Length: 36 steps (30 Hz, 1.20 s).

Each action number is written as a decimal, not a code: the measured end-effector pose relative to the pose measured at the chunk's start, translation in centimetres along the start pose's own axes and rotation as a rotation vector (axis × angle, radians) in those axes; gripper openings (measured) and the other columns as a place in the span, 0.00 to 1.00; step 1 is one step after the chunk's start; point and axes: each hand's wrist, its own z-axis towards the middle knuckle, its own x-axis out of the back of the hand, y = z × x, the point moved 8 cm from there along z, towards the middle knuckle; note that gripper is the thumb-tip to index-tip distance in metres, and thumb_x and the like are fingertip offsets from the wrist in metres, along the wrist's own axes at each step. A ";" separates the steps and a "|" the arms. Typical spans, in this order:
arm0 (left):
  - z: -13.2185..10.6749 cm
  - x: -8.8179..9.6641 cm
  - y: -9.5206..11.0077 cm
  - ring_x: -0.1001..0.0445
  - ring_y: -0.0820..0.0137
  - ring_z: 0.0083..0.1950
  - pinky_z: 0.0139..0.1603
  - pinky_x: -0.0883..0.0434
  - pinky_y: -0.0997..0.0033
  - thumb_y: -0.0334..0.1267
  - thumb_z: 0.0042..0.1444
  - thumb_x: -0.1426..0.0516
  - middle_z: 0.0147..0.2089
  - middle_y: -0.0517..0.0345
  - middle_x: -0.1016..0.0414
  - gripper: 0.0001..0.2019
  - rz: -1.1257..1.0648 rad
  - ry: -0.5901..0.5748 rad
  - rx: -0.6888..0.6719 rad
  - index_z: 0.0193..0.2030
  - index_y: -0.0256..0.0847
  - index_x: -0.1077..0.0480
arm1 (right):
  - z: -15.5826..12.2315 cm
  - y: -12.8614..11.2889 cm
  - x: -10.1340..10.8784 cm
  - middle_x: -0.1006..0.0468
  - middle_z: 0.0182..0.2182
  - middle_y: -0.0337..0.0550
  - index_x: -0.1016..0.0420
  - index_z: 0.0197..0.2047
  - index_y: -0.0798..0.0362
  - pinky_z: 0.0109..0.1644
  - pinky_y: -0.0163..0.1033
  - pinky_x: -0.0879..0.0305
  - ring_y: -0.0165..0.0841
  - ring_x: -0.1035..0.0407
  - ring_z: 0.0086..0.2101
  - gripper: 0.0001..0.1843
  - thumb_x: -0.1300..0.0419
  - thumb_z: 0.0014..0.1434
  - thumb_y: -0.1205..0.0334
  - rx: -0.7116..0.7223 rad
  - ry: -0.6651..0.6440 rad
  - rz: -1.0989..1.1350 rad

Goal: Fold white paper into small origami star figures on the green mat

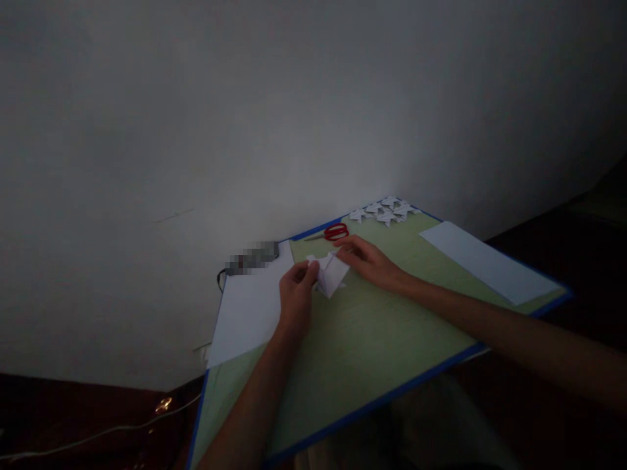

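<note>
A small folded white paper piece [332,274] lies on the green board [372,339] near its far side. My left hand [295,297] pinches the paper's left edge between thumb and fingers. My right hand [368,259] rests on the paper's right side, with its fingers pressed down along a fold. Red-handled scissors [334,232] lie just beyond my right hand.
A large white sheet [249,307] covers the board's left part and a narrow white strip [487,261] lies at its right. Several small folded white paper shapes [386,211] are grouped at the far corner. A cable [98,434] trails at lower left. A wall stands behind.
</note>
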 end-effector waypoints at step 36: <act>-1.3 -0.8 1.0 0.34 0.77 0.27 0.27 0.36 0.79 0.53 0.52 0.34 0.27 0.64 0.31 0.20 0.114 0.074 -0.124 0.33 0.40 0.37 | -2.0 -2.0 -2.4 0.28 0.42 0.40 0.44 0.52 0.46 0.36 0.38 0.32 0.32 0.29 0.35 0.34 0.27 0.50 0.57 0.109 -0.071 -0.081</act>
